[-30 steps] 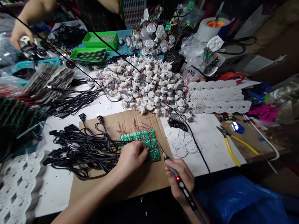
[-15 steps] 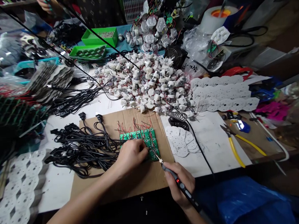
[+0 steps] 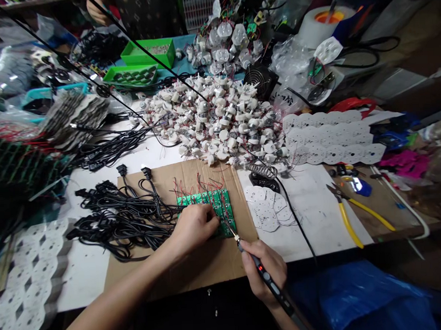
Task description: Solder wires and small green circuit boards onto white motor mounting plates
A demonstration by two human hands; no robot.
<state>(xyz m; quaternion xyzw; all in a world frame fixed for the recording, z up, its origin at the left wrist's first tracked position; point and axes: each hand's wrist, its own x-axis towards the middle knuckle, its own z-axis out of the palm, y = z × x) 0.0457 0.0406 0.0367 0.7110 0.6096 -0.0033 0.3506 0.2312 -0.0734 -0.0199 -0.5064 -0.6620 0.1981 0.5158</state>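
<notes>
My right hand [image 3: 265, 271] is closed around a soldering iron [image 3: 265, 276] with a small red light on its handle. The iron's tip points up and left onto a green circuit board panel [image 3: 222, 202] with thin red and black wires along its top edge. Over the panel's lower left part lies my left hand [image 3: 196, 223], fingers pinched together close to the iron's tip. What they hold is hidden. Black power cords [image 3: 130, 214] lie bundled to the left, several running toward the panel and my left hand. Beneath the panel is a cardboard sheet [image 3: 167, 281].
White plastic parts with wires [image 3: 218, 121] are heaped behind the cardboard. To the right lie white circuit boards [image 3: 265, 209], an iron stand coil [image 3: 263, 170] and yellow-handled cutters [image 3: 347, 222]. Green trays [image 3: 148, 53] stand at the back, near another person's hand [image 3: 99, 9].
My hands and the iron stay almost in the same place over the panel. At the far side, the other person's hand has moved to the right. The view has shifted very slightly.
</notes>
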